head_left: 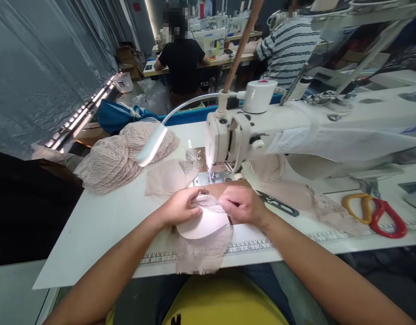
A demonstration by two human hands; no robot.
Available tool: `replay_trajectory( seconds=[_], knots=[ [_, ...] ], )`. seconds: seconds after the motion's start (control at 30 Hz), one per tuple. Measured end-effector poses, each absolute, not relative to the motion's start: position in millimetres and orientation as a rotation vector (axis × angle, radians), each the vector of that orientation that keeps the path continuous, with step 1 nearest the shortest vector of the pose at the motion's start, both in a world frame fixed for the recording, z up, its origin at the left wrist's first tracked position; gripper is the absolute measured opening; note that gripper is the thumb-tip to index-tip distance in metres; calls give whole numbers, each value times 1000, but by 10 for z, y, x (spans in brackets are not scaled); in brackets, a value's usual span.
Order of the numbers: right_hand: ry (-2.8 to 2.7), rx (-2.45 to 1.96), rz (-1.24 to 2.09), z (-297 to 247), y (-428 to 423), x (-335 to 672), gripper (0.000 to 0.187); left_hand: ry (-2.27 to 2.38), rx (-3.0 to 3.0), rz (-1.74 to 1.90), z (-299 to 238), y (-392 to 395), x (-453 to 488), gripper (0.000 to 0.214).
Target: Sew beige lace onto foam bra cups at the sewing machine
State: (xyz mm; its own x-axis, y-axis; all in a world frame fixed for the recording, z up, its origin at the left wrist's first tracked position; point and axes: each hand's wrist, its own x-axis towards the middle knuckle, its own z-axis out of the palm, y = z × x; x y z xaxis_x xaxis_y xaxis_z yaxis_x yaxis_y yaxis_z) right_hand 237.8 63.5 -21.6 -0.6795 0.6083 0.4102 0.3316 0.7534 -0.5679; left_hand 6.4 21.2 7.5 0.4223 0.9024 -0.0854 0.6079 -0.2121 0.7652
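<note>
My left hand (pixel 179 207) and my right hand (pixel 242 204) both pinch a pale padded cup (pixel 204 223) with beige lace (pixel 203 253) laid over it. The piece rests on the white table (pixel 103 216), just in front of the white sewing machine (pixel 235 135). The lace hangs over the table's front edge across a printed ruler strip (pixel 251 247). Another lace-covered cup (pixel 170 177) lies left of the needle area.
A heap of lace cups (pixel 120 155) sits at the back left under a gooseneck lamp (pixel 152 145). Black snips (pixel 279 204) and red-and-yellow scissors (pixel 377 213) lie to the right, with more lace fabric (pixel 316 203). Two people sit at machines in the background.
</note>
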Motion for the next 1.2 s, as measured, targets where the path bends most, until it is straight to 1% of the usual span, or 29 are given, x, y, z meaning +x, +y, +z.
replay_trajectory(
  seconds=[0.07, 0.2, 0.3, 0.43, 0.53, 0.63, 0.77, 0.87, 0.93, 1.03, 1.1, 1.2],
  knots=[
    [-2476, -660, 575, -220, 629, 2382, 32, 1317, 2038, 519, -20, 413, 160, 49],
    [-2574, -777, 480, -229, 628, 2357, 29, 1566, 2125, 580, -103, 623, 195, 25],
    [-2573, -815, 456, -224, 633, 2340, 30, 1602, 2130, 581, -120, 674, 210, 22],
    [-2527, -968, 341, -236, 654, 2331, 22, 1477, 2177, 522, -144, 702, 256, 23],
    [-2552, -1080, 266, -262, 670, 2325, 19, 1576, 2280, 510, -95, 695, 250, 23],
    [-2597, -1108, 236, -277, 675, 2316, 19, 1653, 2457, 553, 18, 605, 241, 24],
    [-2629, -1145, 203, -269, 672, 2304, 20, 1379, 2664, 414, 52, 428, 309, 27],
    [-2613, -1147, 219, -248, 675, 2295, 25, 1342, 2759, 346, -58, 388, 345, 30],
    [-2607, -1176, 246, -232, 683, 2287, 25, 1347, 2776, 333, -131, 416, 327, 32],
    [-2610, -1217, 261, -219, 700, 2271, 18, 1318, 2775, 321, -178, 492, 263, 40],
    [-2610, -1227, 243, -225, 711, 2262, 15, 1298, 2762, 314, -176, 548, 221, 45],
    [-2596, -1246, 202, -245, 721, 2250, 14, 1240, 2724, 289, -163, 627, 181, 46]
  ],
)
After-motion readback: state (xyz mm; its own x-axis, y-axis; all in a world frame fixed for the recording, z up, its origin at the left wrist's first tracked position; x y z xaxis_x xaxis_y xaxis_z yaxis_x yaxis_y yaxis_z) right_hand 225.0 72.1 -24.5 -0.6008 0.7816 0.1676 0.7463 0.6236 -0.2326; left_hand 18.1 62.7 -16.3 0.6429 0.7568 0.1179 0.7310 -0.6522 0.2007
